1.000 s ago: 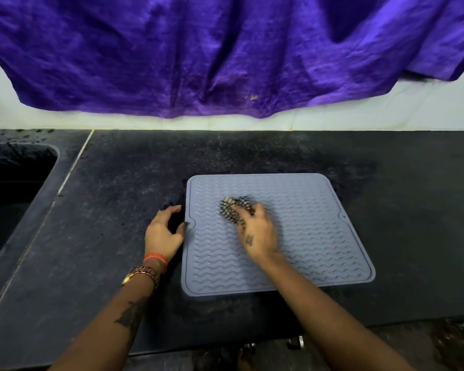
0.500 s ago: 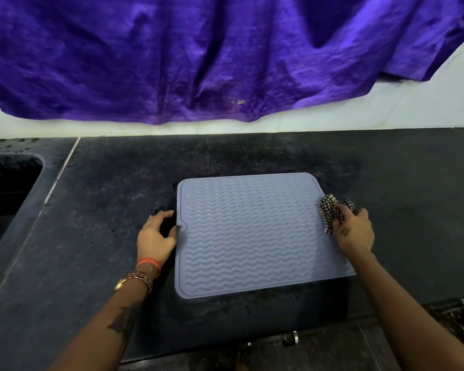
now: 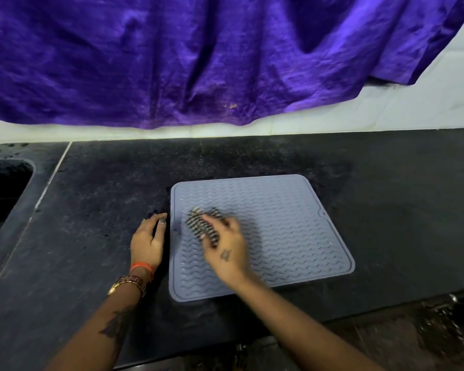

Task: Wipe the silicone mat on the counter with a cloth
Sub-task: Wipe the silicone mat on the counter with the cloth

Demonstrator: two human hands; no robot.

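A grey-blue silicone mat [image 3: 284, 226] with a wavy ribbed surface lies flat on the dark stone counter [image 3: 97, 210]. My right hand [image 3: 225, 250] presses a bunched black-and-white checked cloth [image 3: 202, 226] onto the left part of the mat; hand and cloth are blurred by motion. My left hand [image 3: 148, 242] rests on the counter with its fingertips against the mat's left edge. It holds nothing and its fingers are spread.
A sink basin [image 3: 3, 188] is sunk into the counter at the far left. A purple cloth [image 3: 198, 54] hangs on the white wall behind the counter. The counter's front edge [image 3: 386, 309] runs close below the mat.
My right hand has swept the cloth from the mat's right edge back across to its left part. The left hand has stayed at the mat's left edge.
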